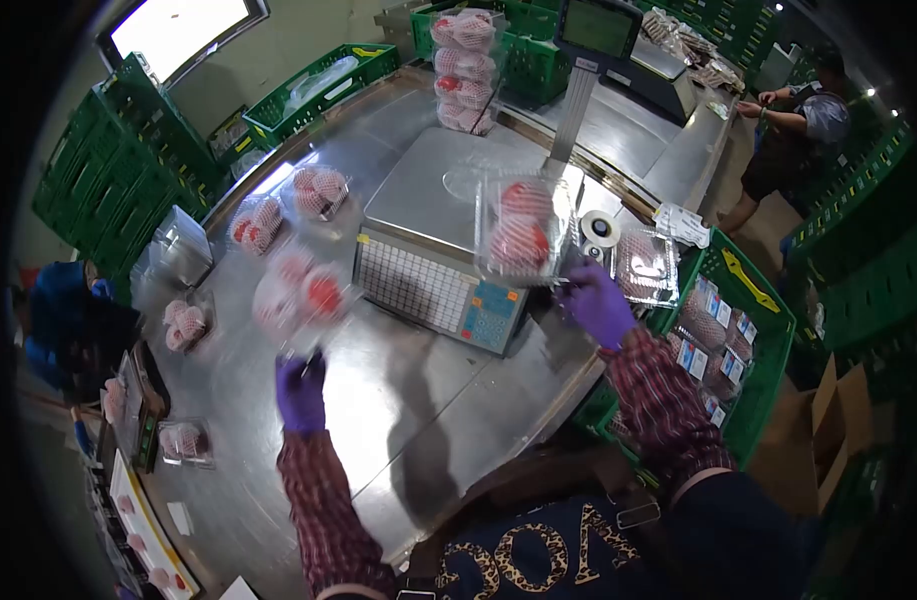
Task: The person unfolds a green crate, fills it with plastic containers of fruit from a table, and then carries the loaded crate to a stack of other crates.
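Note:
My left hand (301, 393), in a purple glove, is closed on the near edge of a clear plastic fruit pack (300, 290) above the steel table. Red fruit in white foam nets shows through it, blurred. My right hand (593, 300), also gloved in purple, grips the lower right corner of another clear fruit pack (521, 235), tilted up beside the weighing scale (418, 185). Two netted red fruits sit inside that one. The scale's keypad (418, 283) lies between my hands. Beyond my left hand stand two more fruit packs (256, 224) (320, 192).
A green crate (768, 335) with labelled packs stands at the right, near label rolls (599, 229) and a cardboard box (838, 430). Stacked packs (465, 70) rise behind the scale. One person (803, 120) works at the far right, another (63, 330) at the left.

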Demonstrator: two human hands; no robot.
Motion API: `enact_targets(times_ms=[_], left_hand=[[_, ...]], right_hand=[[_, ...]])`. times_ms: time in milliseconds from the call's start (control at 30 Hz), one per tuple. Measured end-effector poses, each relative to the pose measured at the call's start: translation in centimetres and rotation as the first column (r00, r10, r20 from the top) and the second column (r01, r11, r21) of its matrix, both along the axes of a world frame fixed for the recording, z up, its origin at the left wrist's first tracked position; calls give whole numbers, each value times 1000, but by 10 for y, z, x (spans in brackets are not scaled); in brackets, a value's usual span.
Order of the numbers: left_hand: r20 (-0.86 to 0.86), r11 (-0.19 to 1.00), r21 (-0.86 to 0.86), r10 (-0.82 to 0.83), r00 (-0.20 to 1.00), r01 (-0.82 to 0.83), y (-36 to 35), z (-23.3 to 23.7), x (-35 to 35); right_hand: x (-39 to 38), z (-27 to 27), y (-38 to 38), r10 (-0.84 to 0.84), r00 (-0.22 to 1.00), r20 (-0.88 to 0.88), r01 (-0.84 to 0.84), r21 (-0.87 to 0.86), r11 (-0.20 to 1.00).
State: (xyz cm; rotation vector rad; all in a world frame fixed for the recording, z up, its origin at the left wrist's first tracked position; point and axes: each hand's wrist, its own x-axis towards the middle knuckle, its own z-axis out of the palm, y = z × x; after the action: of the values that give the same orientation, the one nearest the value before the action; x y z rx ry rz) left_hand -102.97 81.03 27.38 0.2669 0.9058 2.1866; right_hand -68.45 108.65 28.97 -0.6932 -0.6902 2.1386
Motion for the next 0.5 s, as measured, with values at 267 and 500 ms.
enact_targets(times_ms=[267, 500], left_hand=[[95, 868, -35, -490, 867, 494, 174, 12, 135], [297, 511, -67, -810, 506, 857, 104, -4, 172]], right_hand=[[110, 39, -70, 52, 993, 107, -55, 18, 998], [129, 37, -69, 321, 788, 525, -525, 301, 796]])
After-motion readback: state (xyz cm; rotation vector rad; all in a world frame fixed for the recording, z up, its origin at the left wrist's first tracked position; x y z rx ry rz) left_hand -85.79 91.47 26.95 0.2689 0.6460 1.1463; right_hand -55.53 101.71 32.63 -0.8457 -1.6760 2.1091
